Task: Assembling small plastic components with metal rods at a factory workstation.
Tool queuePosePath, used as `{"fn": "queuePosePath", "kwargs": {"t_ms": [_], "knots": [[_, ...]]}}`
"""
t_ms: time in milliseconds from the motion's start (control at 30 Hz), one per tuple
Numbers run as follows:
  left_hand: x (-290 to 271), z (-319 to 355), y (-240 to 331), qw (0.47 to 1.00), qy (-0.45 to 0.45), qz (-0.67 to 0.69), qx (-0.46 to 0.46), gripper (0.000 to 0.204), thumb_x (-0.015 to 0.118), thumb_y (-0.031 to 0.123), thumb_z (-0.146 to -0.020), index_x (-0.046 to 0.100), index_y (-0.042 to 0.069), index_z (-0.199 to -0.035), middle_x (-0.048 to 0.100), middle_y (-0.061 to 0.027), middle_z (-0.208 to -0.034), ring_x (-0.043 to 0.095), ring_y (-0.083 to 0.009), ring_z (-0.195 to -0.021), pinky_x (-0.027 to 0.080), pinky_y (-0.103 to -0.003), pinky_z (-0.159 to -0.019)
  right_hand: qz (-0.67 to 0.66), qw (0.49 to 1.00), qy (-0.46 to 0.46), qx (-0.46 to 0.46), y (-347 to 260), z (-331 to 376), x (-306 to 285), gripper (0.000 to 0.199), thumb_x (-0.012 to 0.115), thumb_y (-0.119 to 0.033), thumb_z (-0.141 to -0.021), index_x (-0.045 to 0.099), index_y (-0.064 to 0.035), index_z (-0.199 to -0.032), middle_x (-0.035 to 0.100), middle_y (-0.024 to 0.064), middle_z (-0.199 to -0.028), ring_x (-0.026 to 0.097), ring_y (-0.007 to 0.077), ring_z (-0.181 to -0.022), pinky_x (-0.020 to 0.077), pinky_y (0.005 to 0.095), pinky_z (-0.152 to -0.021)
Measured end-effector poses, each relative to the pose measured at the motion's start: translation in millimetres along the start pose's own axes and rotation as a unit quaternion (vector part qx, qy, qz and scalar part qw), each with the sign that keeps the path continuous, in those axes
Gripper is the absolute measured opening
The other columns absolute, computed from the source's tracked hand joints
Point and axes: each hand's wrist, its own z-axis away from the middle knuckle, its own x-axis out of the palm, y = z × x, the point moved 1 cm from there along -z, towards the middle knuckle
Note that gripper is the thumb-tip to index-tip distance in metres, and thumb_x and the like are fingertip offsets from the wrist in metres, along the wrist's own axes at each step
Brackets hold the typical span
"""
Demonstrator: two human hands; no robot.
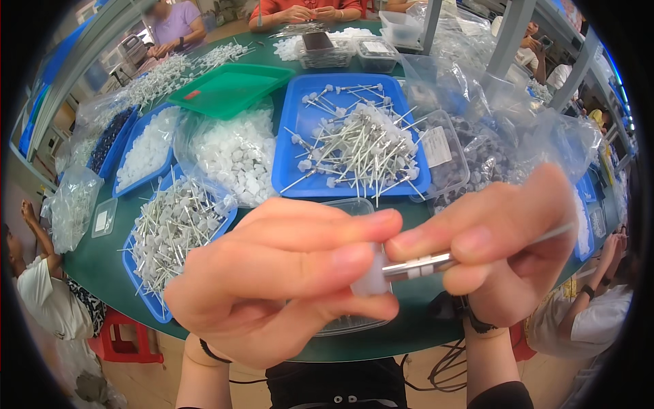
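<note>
Close in front of me, my left hand (272,279) pinches a translucent white plastic cap (371,273) between thumb and fingers. My right hand (504,245) grips a slim metal rod (419,266) with white bands on it. The rod's left end meets the cap; I cannot tell how far it goes in. A thin pale stem (555,233) sticks out on the far side of my right fingers. Behind my hands, a blue tray (286,170) carries a heap of pale-headed metal rods (371,143). A clear plastic container is partly hidden under my hands.
More rods fill a blue tray (167,317) at left. A clear bag of white caps (235,153) and a green tray (235,88) lie behind it. Bags of grey parts (484,153) stand at right. Grey metal posts (514,37) rise there. Other people sit around the green table (95,262).
</note>
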Motion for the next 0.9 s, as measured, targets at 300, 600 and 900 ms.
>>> {"fn": "queuePosePath", "kwargs": {"t_ms": [300, 600, 900], "knots": [[8, 2, 11, 0.976, 0.107, 0.126, -0.144, 0.042, 0.075, 0.016, -0.054, 0.047, 0.008, -0.084, 0.056, -0.0134, -0.089, 0.052, -0.0176, -0.074, 0.041, -0.025, -0.061, 0.057, 0.996, -0.027, 0.070, -13, -14, 3, 0.020, 0.063, -0.009, -0.072, 0.045, -0.0012, -0.077, 0.056, 0.0216, -0.071, 0.059, 0.0218, -0.059, 0.0506, 0.0246, -0.052], [0, -1, -3, 0.997, 0.053, 0.038, -0.028, 0.038, 0.077, 0.014, -0.047, 0.051, 0.009, -0.073, 0.052, -0.0039, -0.072, 0.051, -0.0166, -0.065, 0.039, -0.025, -0.053, 0.081, 0.994, -0.019, 0.067, -9, -12, 4, 0.023, 0.065, -0.009, -0.068, 0.045, -0.0020, -0.075, 0.057, 0.0208, -0.070, 0.059, 0.0232, -0.060, 0.0508, 0.0268, -0.052], [-8, -5, 1, 0.995, 0.008, -0.083, 0.055, 0.030, 0.075, 0.011, -0.052, 0.054, 0.007, -0.072, 0.055, -0.0057, -0.069, 0.053, -0.0176, -0.062, 0.041, -0.024, -0.051, 0.084, 0.994, -0.036, 0.062, -9, -13, 4, 0.021, 0.067, -0.002, -0.065, 0.048, -0.0019, -0.071, 0.057, 0.0187, -0.068, 0.059, 0.0229, -0.058, 0.0502, 0.0267, -0.052]]}}
